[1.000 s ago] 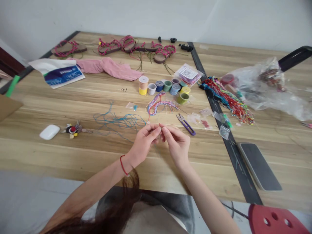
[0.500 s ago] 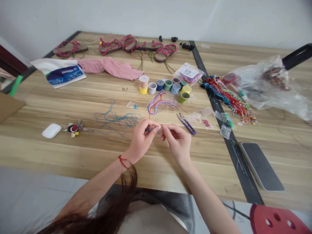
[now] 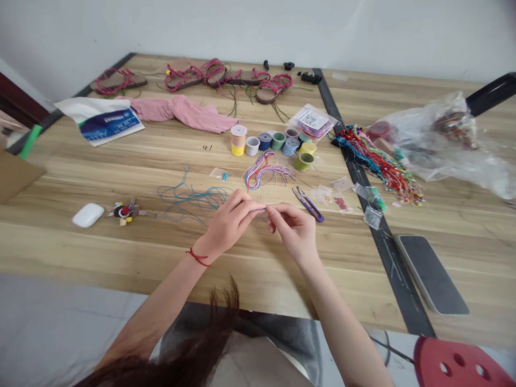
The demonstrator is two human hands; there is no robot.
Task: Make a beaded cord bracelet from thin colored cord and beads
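My left hand [image 3: 231, 220], with a red string bracelet [image 3: 198, 257] at its wrist, pinches a thin blue thread. Fingertip to fingertip with it, my right hand [image 3: 294, 228] is closed on the same thread. Teal cord [image 3: 197, 198] lies in loose loops left of my left hand. A bundle of pink, purple and white threads [image 3: 258, 172] rests just beyond my hands. To the right of them are purple-handled thread snips [image 3: 309, 205]. The fine detail between my fingertips is too small to make out.
Thread spools [image 3: 278, 141] stand behind the bundle. A phone [image 3: 431, 274], small bead bags [image 3: 373, 217] and colourful braided strings [image 3: 382, 166] lie right. A white case [image 3: 87, 215] and keys [image 3: 124, 212] are left. Corded sandals [image 3: 183, 78] and pink cloth [image 3: 185, 112] lie farther back.
My left hand has turned more palm-down, and its wrist has shifted left and up. My right hand has stayed almost in place.
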